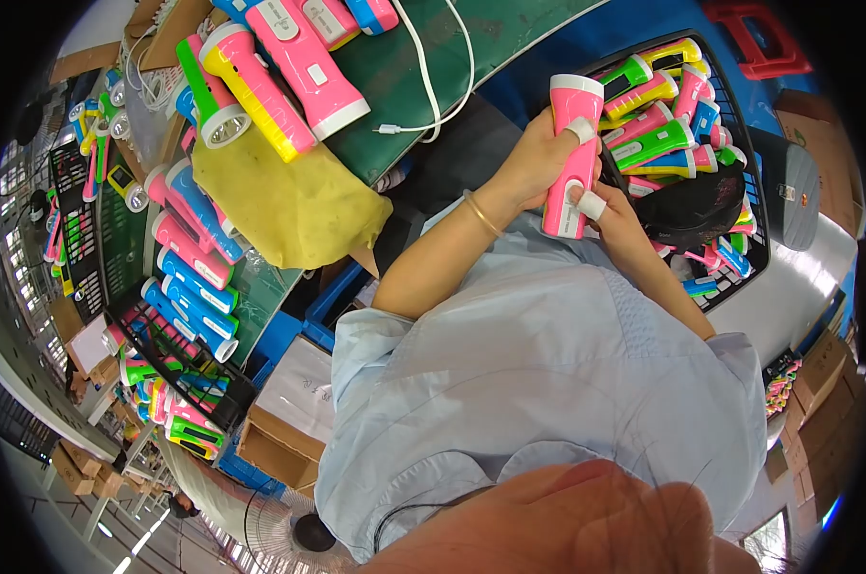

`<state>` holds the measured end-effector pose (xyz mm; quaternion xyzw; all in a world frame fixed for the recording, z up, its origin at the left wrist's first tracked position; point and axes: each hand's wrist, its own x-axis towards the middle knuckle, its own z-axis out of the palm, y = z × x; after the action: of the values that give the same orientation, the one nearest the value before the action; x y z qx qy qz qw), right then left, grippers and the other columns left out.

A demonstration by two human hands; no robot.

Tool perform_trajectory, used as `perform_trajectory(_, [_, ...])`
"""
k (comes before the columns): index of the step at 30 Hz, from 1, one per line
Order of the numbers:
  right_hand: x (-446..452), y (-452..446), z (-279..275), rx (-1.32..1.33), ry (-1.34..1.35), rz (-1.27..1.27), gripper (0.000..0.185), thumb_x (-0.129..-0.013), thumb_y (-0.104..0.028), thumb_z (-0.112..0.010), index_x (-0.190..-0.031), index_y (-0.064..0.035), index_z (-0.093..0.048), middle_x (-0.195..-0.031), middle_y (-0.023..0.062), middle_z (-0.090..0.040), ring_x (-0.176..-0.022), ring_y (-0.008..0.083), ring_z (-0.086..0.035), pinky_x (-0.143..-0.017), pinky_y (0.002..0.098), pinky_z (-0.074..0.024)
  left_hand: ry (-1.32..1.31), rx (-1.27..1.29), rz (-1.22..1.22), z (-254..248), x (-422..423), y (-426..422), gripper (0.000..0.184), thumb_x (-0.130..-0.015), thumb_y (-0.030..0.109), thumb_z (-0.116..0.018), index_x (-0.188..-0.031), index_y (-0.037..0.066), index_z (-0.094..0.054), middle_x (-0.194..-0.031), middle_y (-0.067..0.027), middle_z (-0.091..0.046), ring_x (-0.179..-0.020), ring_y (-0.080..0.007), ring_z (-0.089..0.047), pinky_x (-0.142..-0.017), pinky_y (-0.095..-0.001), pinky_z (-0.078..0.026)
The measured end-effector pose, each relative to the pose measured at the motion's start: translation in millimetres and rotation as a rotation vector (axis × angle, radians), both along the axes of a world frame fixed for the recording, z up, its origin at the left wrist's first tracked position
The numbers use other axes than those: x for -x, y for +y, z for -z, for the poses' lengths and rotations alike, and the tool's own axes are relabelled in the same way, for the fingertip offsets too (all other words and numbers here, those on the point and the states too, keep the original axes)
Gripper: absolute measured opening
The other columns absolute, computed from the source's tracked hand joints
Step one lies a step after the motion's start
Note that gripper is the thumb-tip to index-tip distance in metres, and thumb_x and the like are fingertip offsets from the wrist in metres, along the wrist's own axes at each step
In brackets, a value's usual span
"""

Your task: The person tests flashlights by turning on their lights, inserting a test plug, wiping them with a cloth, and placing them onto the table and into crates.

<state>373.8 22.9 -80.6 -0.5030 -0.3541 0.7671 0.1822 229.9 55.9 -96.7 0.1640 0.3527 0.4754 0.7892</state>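
Observation:
A pink flashlight with white ends is held up in front of the chest between both hands. My left hand, with a bracelet on its wrist, is wrapped round its upper part, the white-taped thumb lying on the pink body. My right hand closes on the lower right side, its thumb also taped in white and near a switch. Fingers behind the flashlight are partly hidden. To the right, close to both hands, a black basket holds several coloured flashlights and a black cloth.
Several flashlights and a white cable lie on the green table at upper left. A yellow cloth hangs over its edge. Further left is another black basket of flashlights. A red stool is at upper right, a cardboard box below left.

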Motion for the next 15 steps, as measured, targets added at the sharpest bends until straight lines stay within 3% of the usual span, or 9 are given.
perform_trajectory(7, [-0.1,0.1,3.6,-0.001,0.015,-0.025,0.037,-0.088,-0.034,-0.056,-0.103,-0.0001,-0.058,-0.089,0.0027,-0.060,-0.079,0.0076,-0.056,-0.071,0.0225,-0.0440,-0.003,0.001,0.012,0.8,2.7,-0.1,0.027,-0.090,0.019,-0.052,-0.107,0.002,-0.041,-0.084,-0.0114,-0.057,-0.065,-0.0196,-0.059,-0.056,-0.0312,-0.052])
perform_trajectory(9, [-1.4,3.3,3.0,0.022,0.020,-0.075,0.039,-0.088,-0.035,-0.055,-0.110,-0.0024,-0.056,-0.093,0.0016,-0.059,-0.082,0.0078,-0.056,-0.073,0.0222,-0.0433,-0.022,-0.012,0.022,1.2,3.5,1.7,0.030,-0.091,0.025,-0.052,-0.108,0.002,-0.042,-0.085,-0.0115,-0.057,-0.066,-0.0197,-0.060,-0.057,-0.0311,-0.053])
perform_trajectory(12, [-0.7,7.0,2.4,0.001,-0.009,-0.142,0.037,-0.089,-0.034,-0.055,-0.108,-0.0021,-0.057,-0.090,0.0010,-0.059,-0.080,0.0073,-0.055,-0.071,0.0216,-0.0430,-0.118,0.040,0.066,8.2,8.3,5.9,0.037,-0.091,0.034,-0.051,-0.109,0.003,-0.043,-0.086,-0.0114,-0.058,-0.067,-0.0194,-0.060,-0.059,-0.0310,-0.053])
perform_trajectory(15, [3.2,-0.3,14.6,0.027,0.020,-0.036,0.035,-0.090,-0.032,-0.053,-0.106,-0.0006,-0.057,-0.089,0.0017,-0.058,-0.079,0.0072,-0.054,-0.070,0.0220,-0.0433,-0.109,0.069,0.071,11.9,8.7,5.8,0.043,-0.091,0.040,-0.049,-0.111,0.003,-0.044,-0.086,-0.0116,-0.058,-0.067,-0.0196,-0.061,-0.060,-0.0318,-0.053])
